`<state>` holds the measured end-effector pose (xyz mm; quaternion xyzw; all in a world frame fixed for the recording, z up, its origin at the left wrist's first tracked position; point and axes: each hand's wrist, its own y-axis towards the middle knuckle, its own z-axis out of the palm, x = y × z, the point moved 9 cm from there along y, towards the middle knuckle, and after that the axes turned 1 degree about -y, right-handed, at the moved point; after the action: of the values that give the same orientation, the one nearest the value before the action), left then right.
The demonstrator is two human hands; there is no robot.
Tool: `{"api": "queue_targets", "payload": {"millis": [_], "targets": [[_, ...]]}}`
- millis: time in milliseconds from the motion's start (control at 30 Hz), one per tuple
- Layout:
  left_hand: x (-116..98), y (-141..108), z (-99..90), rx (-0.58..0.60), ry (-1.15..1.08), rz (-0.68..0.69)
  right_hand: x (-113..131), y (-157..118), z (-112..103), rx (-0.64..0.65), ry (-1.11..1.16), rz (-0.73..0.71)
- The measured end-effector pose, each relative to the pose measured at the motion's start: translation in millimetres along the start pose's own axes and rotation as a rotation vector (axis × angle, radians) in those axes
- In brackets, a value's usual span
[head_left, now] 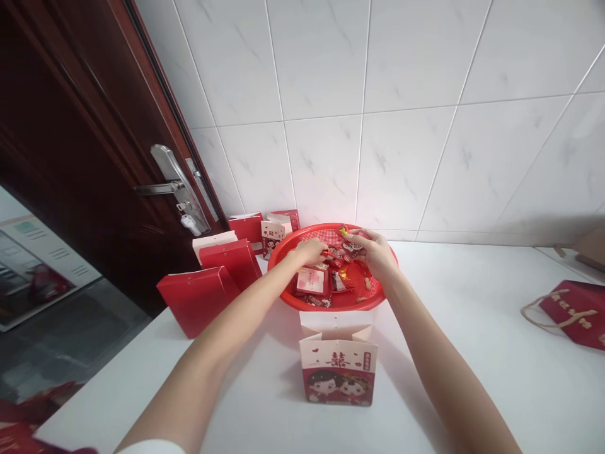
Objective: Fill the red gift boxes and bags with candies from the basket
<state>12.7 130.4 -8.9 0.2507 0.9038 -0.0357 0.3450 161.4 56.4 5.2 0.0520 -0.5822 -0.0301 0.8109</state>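
A red plastic basket (283, 296) holds several wrapped sweets (343, 277), mostly red, and a small card-like packet (311, 282) with a pale pink face. Over its left part my left hand (312, 251) is closed, its fingertips on a red-wrapped sweet (333, 255). My right hand (375, 252) curls above the right side, gripping wrapped sweets (352, 244) in red and brown with a gold end showing. In front of the basket stands an upright paper gift box (338, 372), cream and red with two cartoon figures, its top open.
Red gift boxes (198, 304) stand in a group left of the basket, and a cartoon-printed box (273, 236) sits behind. A red bag (574, 312) with a rope handle lies at the right. White tiled wall (406, 170) runs behind; a brown door (94, 126) is at the left.
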Motion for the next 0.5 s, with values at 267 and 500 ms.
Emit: {"api": "queue_targets", "payload": {"millis": [267, 500], "targets": [[-3.0, -43.4, -25.4, -0.163, -0.733, -0.089, -1.9, 3.4, -1.0, -0.006, 0.045, -0.007], [-9.9, -75.2, -18.8, -0.266, -1.094, -0.121, 2.9, -12.7, 31.9, 0.240, 0.030, 0.074]]}}
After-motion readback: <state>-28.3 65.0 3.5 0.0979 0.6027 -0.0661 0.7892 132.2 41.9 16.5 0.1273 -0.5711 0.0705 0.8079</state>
